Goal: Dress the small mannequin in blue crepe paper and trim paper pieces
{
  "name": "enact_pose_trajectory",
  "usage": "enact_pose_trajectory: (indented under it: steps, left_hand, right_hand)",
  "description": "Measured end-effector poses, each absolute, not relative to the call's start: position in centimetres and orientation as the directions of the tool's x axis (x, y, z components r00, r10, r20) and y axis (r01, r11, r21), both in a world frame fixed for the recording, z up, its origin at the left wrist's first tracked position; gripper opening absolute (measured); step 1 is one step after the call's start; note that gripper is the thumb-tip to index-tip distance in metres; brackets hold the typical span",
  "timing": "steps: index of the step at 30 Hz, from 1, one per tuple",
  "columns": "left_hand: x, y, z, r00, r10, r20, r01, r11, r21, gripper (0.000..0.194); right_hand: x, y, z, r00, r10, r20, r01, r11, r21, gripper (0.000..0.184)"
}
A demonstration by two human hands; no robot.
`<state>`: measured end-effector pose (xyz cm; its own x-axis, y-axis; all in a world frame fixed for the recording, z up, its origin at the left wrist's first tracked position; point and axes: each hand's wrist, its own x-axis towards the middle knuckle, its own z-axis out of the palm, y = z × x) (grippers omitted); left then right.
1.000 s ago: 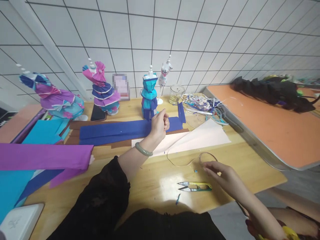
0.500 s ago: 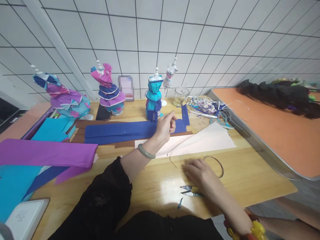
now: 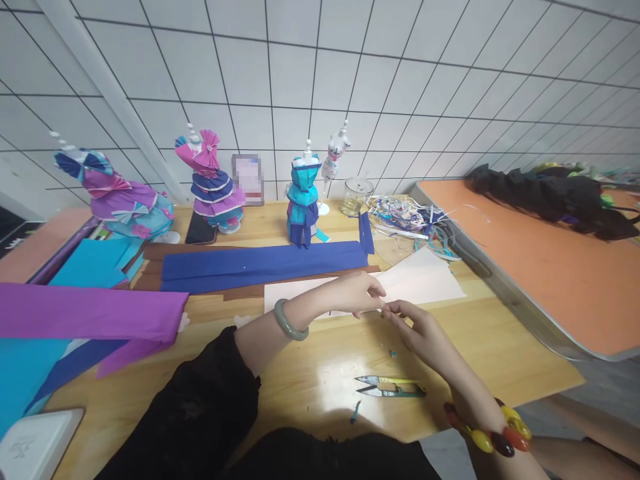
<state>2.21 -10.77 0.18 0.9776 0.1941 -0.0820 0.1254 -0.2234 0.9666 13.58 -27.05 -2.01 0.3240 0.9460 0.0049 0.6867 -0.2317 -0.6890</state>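
Observation:
My left hand (image 3: 357, 291), with a green bangle at its wrist, has its fingers closed over the white sheet's front edge. Just to its right, my right hand (image 3: 419, 328) pinches thumb and fingers together, its tips meeting the left fingertips. Whatever lies between them is too small to make out. Beneath and behind the hands is a white sheet (image 3: 420, 280). A long dark blue strip of cloth (image 3: 265, 265) lies behind it on brown pieces (image 3: 245, 291). Thread snips (image 3: 390, 387) rest on the table in front of my right hand, beside a small blue scrap (image 3: 355, 412).
Small dress forms in a blue dress (image 3: 303, 193), a tiered dress (image 3: 213, 187) and a purple gown (image 3: 123, 197) stand along the wall. A glass cup (image 3: 357, 195) neighbours tangled trimmings (image 3: 405, 215). Purple cloth (image 3: 90, 313) lies left; an orange-topped surface (image 3: 530, 267) adjoins right.
My left hand has come down from the blue strip, and my right hand has lifted off the table to meet it. The thin cord loop near my right hand no longer shows; the snips are uncovered.

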Motion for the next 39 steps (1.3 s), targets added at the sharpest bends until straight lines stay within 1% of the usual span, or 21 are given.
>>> enact_pose_trajectory:
  steps: [3,5,7,9,10,12,14,15,16,18,22,25,28,30,33,35,37,39]
  left_hand:
    - [2.2,-11.0,-0.3,0.990,0.141,0.009,0.050,-0.410,0.911,0.017]
    - [2.3,-10.8,-0.7,0.988,0.145,0.047,0.033,-0.501,0.865,0.022]
    - [2.4,-10.6,-1.0,0.984,0.170,0.055,0.049,-0.552,0.832,0.025]
    - [2.5,-10.3,-1.1,0.988,0.152,0.016,0.078,-0.591,0.803,0.024]
    - [2.5,-10.1,-1.1,0.991,0.129,-0.022,0.098,-0.615,0.782,0.023]
    - [2.5,-10.0,-1.1,0.991,0.091,-0.101,0.136,-0.670,0.729,0.020]
    - [2.6,-9.9,-1.1,0.986,0.088,-0.140,0.160,-0.723,0.672,0.020]
    - [2.6,-9.9,-1.1,0.985,0.092,-0.147,0.166,-0.745,0.646,0.020]
    - [2.6,-9.9,-1.1,0.984,0.096,-0.152,0.170,-0.765,0.621,0.020]
    - [2.5,-10.0,-1.1,0.980,0.107,-0.170,0.187,-0.794,0.578,0.019]
    - [2.4,-10.0,-0.9,0.967,0.122,-0.224,0.224,-0.824,0.521,0.018]
    - [2.2,-10.0,-0.7,0.966,0.107,-0.234,0.216,-0.833,0.509,0.018]
    - [2.2,-10.0,-0.7,0.975,0.081,-0.209,0.182,-0.833,0.522,0.018]
    - [2.2,-10.0,-0.8,0.978,0.077,-0.194,0.172,-0.824,0.540,0.019]
    - [2.4,-9.9,-0.8,0.980,0.058,-0.191,0.160,-0.802,0.576,0.019]
    - [2.4,-9.8,-0.7,0.980,0.041,-0.194,0.150,-0.793,0.590,0.019]
    - [2.3,-9.8,-0.5,0.980,0.041,-0.197,0.151,-0.798,0.584,0.019]
    - [2.2,-9.6,-0.2,0.978,0.043,-0.204,0.154,-0.809,0.567,0.020]
  right_hand:
    - [13.7,-26.6,-2.0,0.336,0.942,0.013,0.633,-0.216,-0.743,0.029]
    - [14.0,-26.6,-2.0,0.379,0.925,0.032,0.603,-0.220,-0.767,0.031]
    - [14.5,-27.1,-1.9,0.461,0.885,0.064,0.588,-0.251,-0.769,0.032]
    - [15.1,-28.0,-2.0,0.532,0.844,0.070,0.595,-0.313,-0.741,0.033]
    - [15.3,-28.6,-2.1,0.545,0.837,0.046,0.607,-0.356,-0.711,0.032]
    - [15.5,-29.8,-2.5,0.534,0.845,-0.044,0.652,-0.444,-0.615,0.028]
    - [15.4,-30.7,-3.3,0.516,0.844,-0.143,0.710,-0.515,-0.481,0.026]
    - [15.2,-31.1,-3.7,0.520,0.839,-0.160,0.739,-0.536,-0.408,0.026]
    - [15.0,-31.4,-4.1,0.526,0.836,-0.157,0.764,-0.545,-0.346,0.026]
    - [14.8,-31.7,-4.9,0.529,0.840,-0.120,0.799,-0.540,-0.263,0.026]
    - [14.9,-31.9,-5.5,0.524,0.848,-0.074,0.826,-0.528,-0.198,0.026]
    - [15.1,-32.1,-5.3,0.540,0.840,-0.054,0.825,-0.541,-0.162,0.025]
    - [15.0,-32.1,-5.3,0.567,0.822,-0.044,0.806,-0.565,-0.177,0.024]
    - [14.9,-31.9,-5.5,0.561,0.828,0.002,0.804,-0.544,-0.241,0.020]
    - [15.0,-31.1,-5.8,0.459,0.874,0.160,0.852,-0.382,-0.357,0.022]
    - [15.1,-30.3,-5.9,0.370,0.898,0.237,0.884,-0.262,-0.387,0.025]
    - [15.2,-29.4,-5.8,0.310,0.918,0.247,0.896,-0.195,-0.398,0.025]
    - [15.1,-28.5,-5.4,0.275,0.936,0.219,0.895,-0.167,-0.413,0.025]
